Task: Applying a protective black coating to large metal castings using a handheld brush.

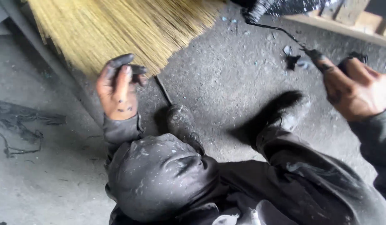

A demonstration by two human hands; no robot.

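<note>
Open floor (226, 71) seen between left hand (118, 89) and right hand (355, 89). Upper left blocked by straw bundle (118, 29). Lower middle filled by knees (159, 179) and boots (182, 123). Far right edged by wooden pallet (347, 21); black string (276, 29) stretched across gap there.

Looks like a rough workshop or craft yard, floor-level work. Bare grey concrete floor (226, 79), dusty, smeared with soot and littered with black scraps (291, 61) at 1 o'clock. Big fan of yellow straw bristles (118, 29) at 11 o'clock. Raw timber pallet (351, 18) at 2 o'clock. Frayed dark cord (18, 133) at 9 o'clock. Grimy, stained work trousers (159, 179) at 6 o'clock.
</note>
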